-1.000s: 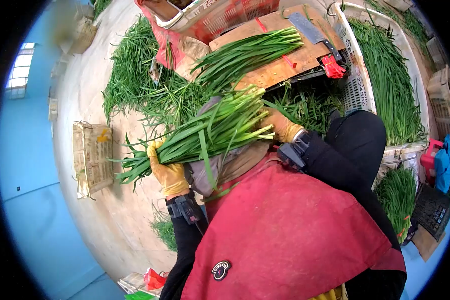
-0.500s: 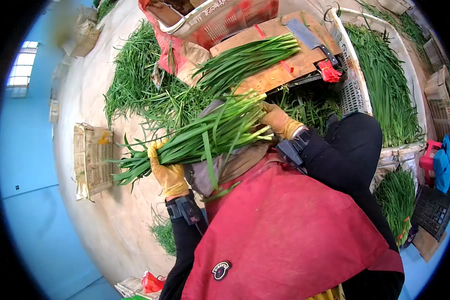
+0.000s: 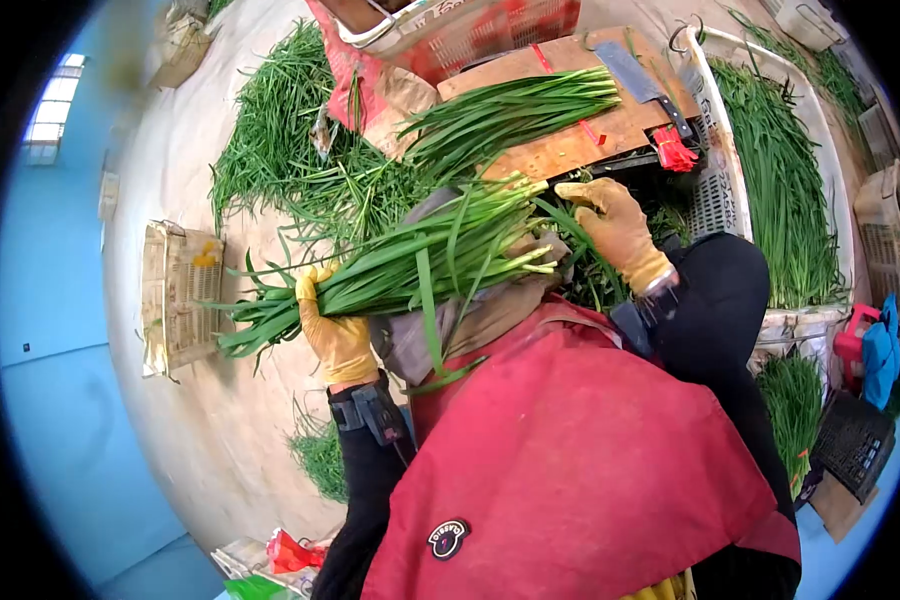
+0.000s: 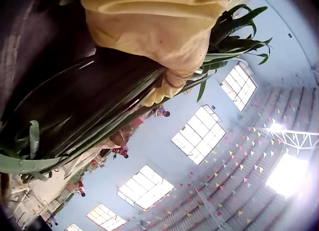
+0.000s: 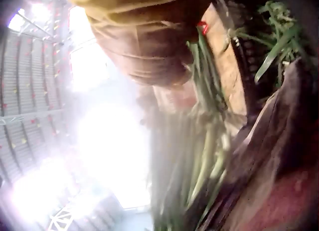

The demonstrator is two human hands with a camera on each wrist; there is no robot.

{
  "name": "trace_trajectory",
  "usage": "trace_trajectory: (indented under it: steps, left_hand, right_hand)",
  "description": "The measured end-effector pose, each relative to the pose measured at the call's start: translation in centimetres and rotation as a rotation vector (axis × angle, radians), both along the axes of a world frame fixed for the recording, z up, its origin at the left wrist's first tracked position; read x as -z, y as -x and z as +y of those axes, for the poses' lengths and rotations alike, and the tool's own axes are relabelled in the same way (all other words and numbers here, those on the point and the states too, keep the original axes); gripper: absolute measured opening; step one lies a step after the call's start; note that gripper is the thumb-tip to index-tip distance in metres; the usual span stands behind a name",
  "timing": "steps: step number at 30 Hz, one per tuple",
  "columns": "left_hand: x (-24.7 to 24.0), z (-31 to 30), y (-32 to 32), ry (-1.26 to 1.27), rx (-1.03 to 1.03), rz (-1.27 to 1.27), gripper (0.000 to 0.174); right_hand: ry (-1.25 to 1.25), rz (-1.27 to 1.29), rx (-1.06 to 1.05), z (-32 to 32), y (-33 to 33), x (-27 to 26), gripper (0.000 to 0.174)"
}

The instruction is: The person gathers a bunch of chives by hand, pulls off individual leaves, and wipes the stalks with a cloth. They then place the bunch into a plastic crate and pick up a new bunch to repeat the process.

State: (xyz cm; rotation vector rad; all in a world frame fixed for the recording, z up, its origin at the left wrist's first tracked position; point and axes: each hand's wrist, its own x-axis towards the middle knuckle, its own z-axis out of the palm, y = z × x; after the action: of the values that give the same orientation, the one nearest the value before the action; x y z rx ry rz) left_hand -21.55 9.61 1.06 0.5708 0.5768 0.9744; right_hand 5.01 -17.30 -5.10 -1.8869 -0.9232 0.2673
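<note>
A loose bundle of garlic chives (image 3: 420, 255) lies across the lap in the head view, leaves to the left and pale stalk ends to the right. My left hand (image 3: 332, 335), in a yellow glove, grips its leafy end; in the left wrist view the gloved fingers (image 4: 162, 94) curl round the leaves. My right hand (image 3: 620, 232), gloved too, is raised just right of the stalk ends, its fingers loosely bent with nothing seen in them. The right wrist view shows the pale stalks (image 5: 199, 166) beyond that hand, partly blurred.
Ahead, a wooden board (image 3: 545, 150) bears another chive bunch (image 3: 520, 110), a cleaver (image 3: 635, 78) and red ties (image 3: 674, 150). A white crate (image 3: 725, 150) full of chives stands to the right. A chive heap (image 3: 280, 130) covers the floor at left, near another crate (image 3: 180, 300).
My right hand has come away from the stalk ends, moving right and up. The left hand keeps its hold on the leaves, and the bundle stays nearly in place.
</note>
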Motion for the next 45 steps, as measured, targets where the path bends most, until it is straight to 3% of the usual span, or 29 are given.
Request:
trace_trajectory:
  steps: [2, 4, 6, 8, 11, 13, 14, 16, 20, 22, 25, 26, 28, 31, 32, 37, 38, 40, 41, 42, 44, 45]
  left_hand:
    - [-0.5, -0.3, -0.1, -0.003, -0.013, 0.029, 0.015]
    - [-0.1, 0.0, 0.0, -0.06, 0.005, 0.02, 0.016]
    - [-0.2, -0.1, -0.1, -0.084, 0.038, -0.002, 0.018]
    - [-0.5, -0.2, 0.0, -0.075, 0.024, 0.026, 0.019]
    - [-1.3, -0.6, 0.2, -0.053, 0.033, 0.023, 0.018]
    - [-2.3, -1.5, -0.2, -0.075, 0.041, -0.002, 0.016]
    - [-2.5, -1.7, -0.1, -0.085, 0.045, -0.004, 0.016]
    - [-3.0, -1.8, 0.1, -0.116, 0.051, -0.002, 0.016]
    - [-3.5, -2.3, 0.8, -0.25, 0.112, 0.034, 0.017]
    - [-3.8, -2.4, 0.7, -0.374, 0.125, 0.042, 0.015]
    - [-5.1, -3.3, 0.1, -0.552, 0.21, 0.067, 0.019]
    - [-5.3, -3.5, 0.1, -0.577, 0.232, 0.069, 0.02]
    - [-5.6, -3.5, 0.2, -0.627, 0.27, 0.074, 0.021]
    - [-5.6, -3.3, 0.9, -0.611, 0.257, 0.108, 0.024]
    - [-5.4, -3.2, 1.1, -0.6, 0.267, 0.107, 0.024]
    - [-5.8, -3.3, 0.7, -0.679, 0.292, 0.082, 0.023]
    - [-5.9, -3.3, 0.7, -0.694, 0.291, 0.088, 0.023]
    - [-5.7, -3.3, 0.7, -0.699, 0.295, 0.082, 0.023]
    - [-5.7, -3.3, 0.7, -0.7, 0.301, 0.077, 0.023]
    - [-5.6, -3.3, 0.6, -0.689, 0.311, 0.067, 0.023]
    - [-5.6, -3.4, 0.7, -0.669, 0.323, 0.053, 0.023]
    - [-5.6, -3.5, 0.9, -0.669, 0.325, 0.053, 0.023]
  right_hand:
    - [-0.286, 0.371, -0.115, 1.4, 2.7, -3.6, 0.027]
    - [-0.229, -0.05, -0.364, 3.2, 3.5, -3.4, 0.029]
    - [0.041, -0.107, -0.41, 4.2, 5.0, -3.9, 0.031]
    - [-0.029, -0.148, -0.333, 4.5, 5.1, -3.3, 0.027]
    - [0.277, -0.123, -0.412, 3.0, 3.0, -3.2, 0.023]
    - [0.358, -0.106, -0.292, 0.5, 1.7, -0.5, 0.02]
    - [0.725, -0.055, -0.297, -1.3, -0.2, 0.2, 0.023]
    - [0.966, -0.017, -0.346, -3.8, -1.8, 3.5, 0.033]
    - [0.489, 0.1, -0.137, -3.1, -1.3, -1.0, 0.059]
    - [0.341, 0.102, -0.154, -1.1, -0.7, -6.3, 0.059]
    - [-0.055, -0.325, -0.327, 2.5, 0.2, -6.1, 0.058]
    - [-0.023, -0.246, -0.422, 2.9, 0.5, -6.7, 0.049]
    - [-0.006, -0.101, -0.46, 4.2, 0.3, -3.0, 0.032]
    - [-0.172, 0.824, -0.299, 3.6, 0.6, -3.7, 0.021]
    - [-0.207, 0.878, -0.289, 2.4, 0.2, -4.8, 0.024]
    - [-0.435, 1.042, 0.011, -3.3, -3.9, -0.6, 0.031]
    - [-0.309, 1.001, 0.056, -4.2, -4.4, -0.8, 0.025]
    - [0.312, 0.715, -0.052, -5.2, -5.2, -0.6, 0.029]
    - [0.393, 0.125, -0.169, -5.9, -4.3, 0.1, 0.036]
    - [0.348, -0.103, -0.158, -5.4, -2.8, -1.0, 0.041]
    - [0.176, 0.087, -0.221, -3.9, -0.7, -3.6, 0.039]
    - [0.099, 0.0, -0.315, -3.1, 0.1, -3.8, 0.037]
